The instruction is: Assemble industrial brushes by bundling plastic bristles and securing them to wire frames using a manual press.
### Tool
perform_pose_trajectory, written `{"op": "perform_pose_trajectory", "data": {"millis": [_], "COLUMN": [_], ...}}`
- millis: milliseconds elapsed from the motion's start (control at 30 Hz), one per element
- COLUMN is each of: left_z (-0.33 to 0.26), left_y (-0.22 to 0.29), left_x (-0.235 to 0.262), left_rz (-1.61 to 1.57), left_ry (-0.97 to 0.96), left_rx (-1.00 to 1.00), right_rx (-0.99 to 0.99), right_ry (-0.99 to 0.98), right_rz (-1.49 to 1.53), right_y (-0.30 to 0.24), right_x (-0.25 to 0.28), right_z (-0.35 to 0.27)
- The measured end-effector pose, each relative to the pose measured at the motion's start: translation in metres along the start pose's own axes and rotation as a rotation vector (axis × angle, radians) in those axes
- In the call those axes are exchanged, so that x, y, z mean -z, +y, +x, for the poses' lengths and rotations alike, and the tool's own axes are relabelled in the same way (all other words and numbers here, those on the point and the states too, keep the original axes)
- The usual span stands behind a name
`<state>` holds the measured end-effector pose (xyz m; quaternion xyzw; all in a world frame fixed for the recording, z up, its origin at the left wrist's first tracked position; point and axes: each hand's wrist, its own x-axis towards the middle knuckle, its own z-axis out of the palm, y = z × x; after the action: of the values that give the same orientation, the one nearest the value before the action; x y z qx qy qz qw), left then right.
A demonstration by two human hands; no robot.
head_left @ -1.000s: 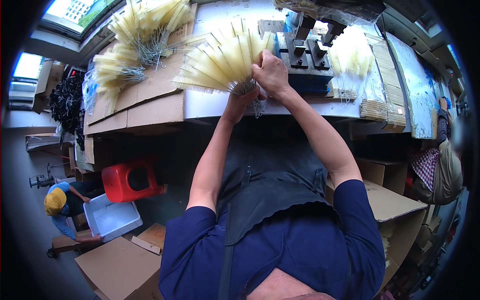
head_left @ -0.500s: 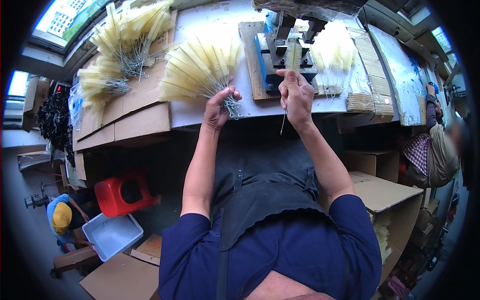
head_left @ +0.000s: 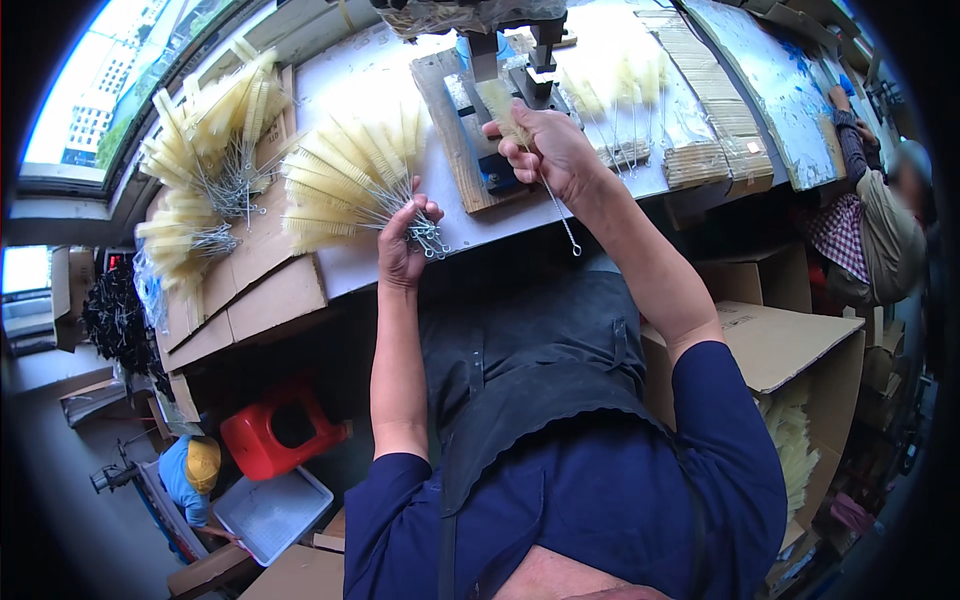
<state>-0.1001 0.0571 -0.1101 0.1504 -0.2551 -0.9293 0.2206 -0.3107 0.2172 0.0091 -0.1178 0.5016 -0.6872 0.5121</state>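
fanned pale wire brushes (head_left: 345, 185), single brush (head_left: 520, 125)

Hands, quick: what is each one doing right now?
Left hand: closed on fanned brush bundle.
Right hand: closed on single brush.

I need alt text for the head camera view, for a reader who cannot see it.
Seen from above, a person's left hand holds a fan of pale yellow wire brushes over a white bench, while the right hand holds one brush at a small press. More brushes lie on the left.
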Motion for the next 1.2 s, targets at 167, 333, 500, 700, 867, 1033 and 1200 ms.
{"op": "perform_pose_trajectory", "data": {"millis": [167,333,500,700,867,1033,1200], "left_z": [0.001,0.000,0.001,0.000,0.003,0.004,0.002], "left_y": [0.000,0.001,-0.001,0.000,0.003,0.001,0.002], "left_x": [0.001,0.007,0.005,0.004,0.002,0.007,0.007], "left_rz": [-0.027,-0.041,-0.031,-0.018,-0.041,-0.029,-0.043], "left_ry": [-0.012,-0.028,-0.029,-0.009,-0.024,-0.011,-0.025], "left_rx": [0.007,-0.001,0.002,0.003,0.025,-0.002,0.013], "right_rx": [-0.026,-0.036,-0.056,-0.096,-0.216,-0.114,0.011], "right_ry": [0.046,-0.004,-0.014,-0.004,-0.047,-0.022,0.116], "right_rz": [0.077,0.199,0.190,0.187,-0.001,-0.070,0.024], "right_y": [-0.002,-0.014,-0.001,0.008,-0.002,0.011,0.005], "right_x": [-0.001,-0.022,-0.020,-0.021,-0.017,0.001,0.027], "right_z": [0.003,-0.014,0.002,-0.002,0.001,-0.021,-0.029]}}
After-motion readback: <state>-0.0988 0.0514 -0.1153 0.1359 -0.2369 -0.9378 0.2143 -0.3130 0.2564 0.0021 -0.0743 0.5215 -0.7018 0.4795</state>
